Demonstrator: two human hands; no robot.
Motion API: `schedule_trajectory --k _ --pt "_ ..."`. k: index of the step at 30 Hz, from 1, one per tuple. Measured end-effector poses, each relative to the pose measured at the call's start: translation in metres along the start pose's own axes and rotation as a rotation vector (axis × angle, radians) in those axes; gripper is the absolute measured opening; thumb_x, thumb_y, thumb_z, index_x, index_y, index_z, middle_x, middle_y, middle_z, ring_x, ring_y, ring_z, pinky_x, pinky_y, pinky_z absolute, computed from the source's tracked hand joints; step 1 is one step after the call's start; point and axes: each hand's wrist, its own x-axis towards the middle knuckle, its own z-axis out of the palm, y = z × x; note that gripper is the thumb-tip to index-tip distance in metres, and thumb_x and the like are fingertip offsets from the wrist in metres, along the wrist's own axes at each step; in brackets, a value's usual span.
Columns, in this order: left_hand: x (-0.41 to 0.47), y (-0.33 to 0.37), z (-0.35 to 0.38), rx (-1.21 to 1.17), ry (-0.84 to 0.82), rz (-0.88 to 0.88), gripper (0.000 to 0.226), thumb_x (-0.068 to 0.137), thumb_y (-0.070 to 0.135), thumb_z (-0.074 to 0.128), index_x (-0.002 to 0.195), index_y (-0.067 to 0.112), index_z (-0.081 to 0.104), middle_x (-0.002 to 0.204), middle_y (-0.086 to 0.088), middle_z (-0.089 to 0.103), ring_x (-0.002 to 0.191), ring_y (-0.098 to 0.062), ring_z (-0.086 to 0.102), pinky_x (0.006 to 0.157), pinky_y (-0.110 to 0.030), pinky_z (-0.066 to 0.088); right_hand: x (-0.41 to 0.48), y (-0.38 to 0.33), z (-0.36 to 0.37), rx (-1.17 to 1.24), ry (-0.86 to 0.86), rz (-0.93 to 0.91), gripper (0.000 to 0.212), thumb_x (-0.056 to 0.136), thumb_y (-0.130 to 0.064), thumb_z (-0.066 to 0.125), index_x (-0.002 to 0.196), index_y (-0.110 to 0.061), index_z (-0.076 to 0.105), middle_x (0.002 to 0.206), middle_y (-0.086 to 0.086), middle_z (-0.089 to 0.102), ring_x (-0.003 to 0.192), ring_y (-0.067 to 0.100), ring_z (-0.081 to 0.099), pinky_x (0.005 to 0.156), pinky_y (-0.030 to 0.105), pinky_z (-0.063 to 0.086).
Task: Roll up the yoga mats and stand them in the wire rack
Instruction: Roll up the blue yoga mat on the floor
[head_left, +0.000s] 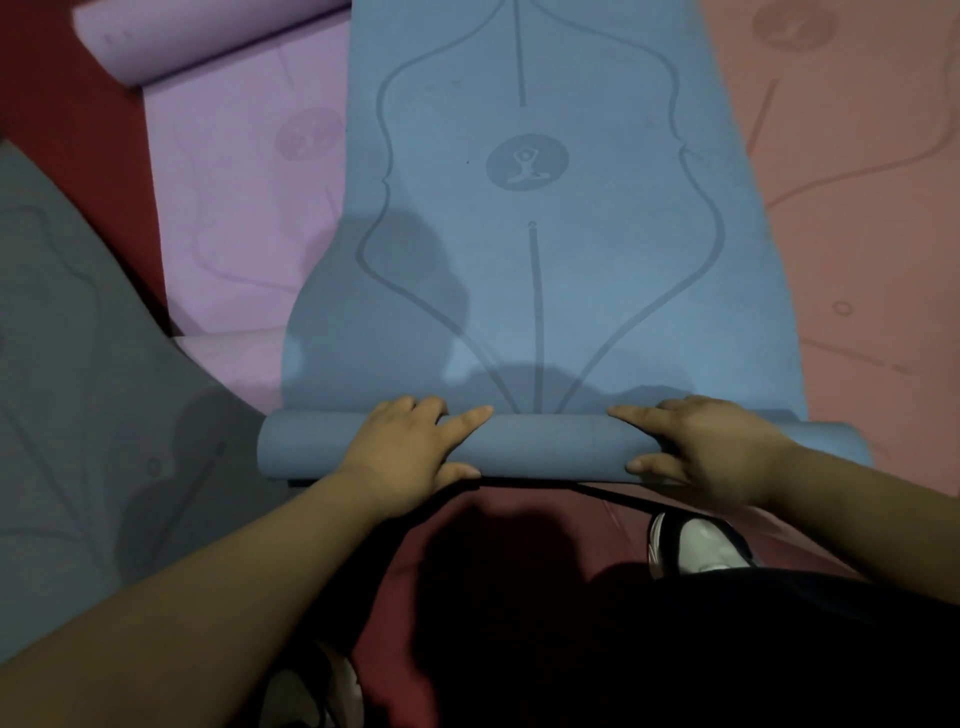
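Note:
A blue yoga mat (545, 208) with a printed line pattern lies flat on the floor, stretching away from me. Its near end is wound into a thin roll (550, 447) lying crosswise in front of my knees. My left hand (410, 447) lies over the left part of the roll, fingers curled over its top and thumb on the near side. My right hand (711, 441) grips the right part the same way. No wire rack is in view.
A purple mat (244, 208) lies to the left, its far end rolled. A grey mat (78, 364) sits nearer on the left and a pink mat (857, 208) on the right. Red floor (509, 525) and my white shoe (696, 545) are below the roll.

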Motion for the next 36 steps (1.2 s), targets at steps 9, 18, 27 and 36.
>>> schedule_trajectory --k 9,18,27,36 --pt "-0.010 -0.001 -0.021 -0.181 -0.133 0.102 0.084 0.079 0.086 0.021 0.153 0.048 0.028 0.115 0.001 0.062 0.109 -0.024 0.061 0.095 -0.035 0.048 -0.017 -0.004 -0.035 0.136 -0.162 0.025 0.062 0.087 -0.066 0.062 0.144 -0.059 0.038 0.120 -0.028 0.062 0.097 -0.008 0.050 0.088 0.015 0.035" --pt "-0.014 0.011 -0.007 -0.354 -0.365 0.094 0.081 0.072 0.086 0.030 0.147 0.057 0.027 0.133 0.003 0.062 0.122 -0.020 0.057 0.103 -0.030 0.042 -0.052 -0.016 0.010 0.110 0.007 -0.041 0.071 0.080 -0.086 0.047 0.145 -0.058 0.038 0.134 -0.018 0.049 0.121 0.004 0.051 0.102 0.030 0.044" --pt "-0.040 0.021 0.020 -0.101 0.056 0.078 0.074 0.087 0.079 0.036 0.152 0.045 0.033 0.112 0.001 0.052 0.101 -0.023 0.053 0.084 -0.043 0.046 -0.033 -0.006 0.012 0.095 -0.084 -0.069 0.076 0.076 -0.090 0.042 0.145 -0.060 0.035 0.118 -0.024 0.049 0.117 0.002 0.049 0.096 0.022 0.040" --pt "-0.024 0.020 0.018 -0.118 -0.058 0.024 0.078 0.082 0.086 0.025 0.152 0.053 0.025 0.109 0.004 0.051 0.094 -0.023 0.052 0.086 -0.040 0.046 -0.036 -0.017 0.013 -0.048 0.035 -0.069 0.071 0.084 -0.085 0.038 0.147 -0.051 0.039 0.121 -0.015 0.055 0.111 0.012 0.056 0.092 0.034 0.049"
